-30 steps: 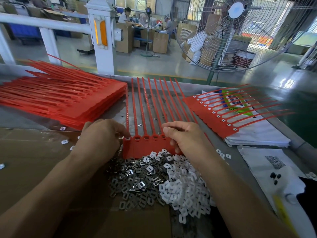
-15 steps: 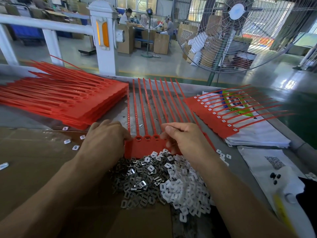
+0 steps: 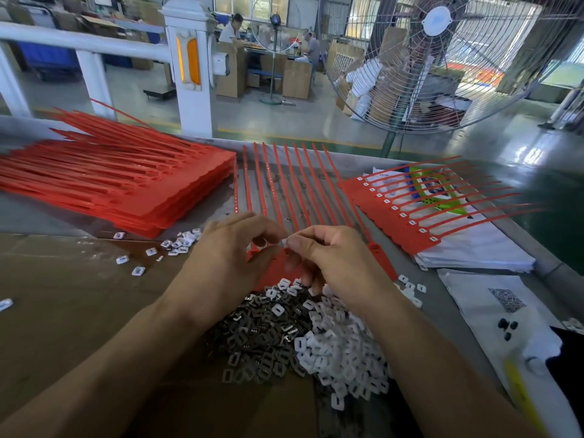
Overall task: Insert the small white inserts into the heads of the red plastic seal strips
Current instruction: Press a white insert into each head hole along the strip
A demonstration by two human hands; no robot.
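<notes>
Counter (image 3: pixel 47 216): grey metal surface, brown cardboard sheet over its lower left part.
Fan (image 3: pixel 442 58): large wire-cage pedestal fan, upper right of frame, behind the counter.
Red stack (image 3: pixel 126 188): many sheets of red seal strips piled at left centre, tails pointing toward upper left.
Finished sheet (image 3: pixel 388 213): red strip sheet at right centre, lying on white printed bags; each head along its edge shows a small white square.
Working sheet (image 3: pixel 284 184): red comb of joined strips at frame centre, thin ribbed tails running up the frame, heads and flat tag band at its lower end, mostly hidden under both hands.
Insert pile (image 3: pixel 341 349): loose white square rings with open centres, lower centre, just below the working sheet; darker metal clips (image 3: pixel 259 336) heaped touching it on the left.
Left hand (image 3: pixel 227 263): above the heads; fingers curled, grip on a piece not resolvable.
Right hand (image 3: pixel 335 260): thumb and forefinger pinch a small white insert (image 3: pixel 285 242) at the fingertips, above the heads.
</notes>
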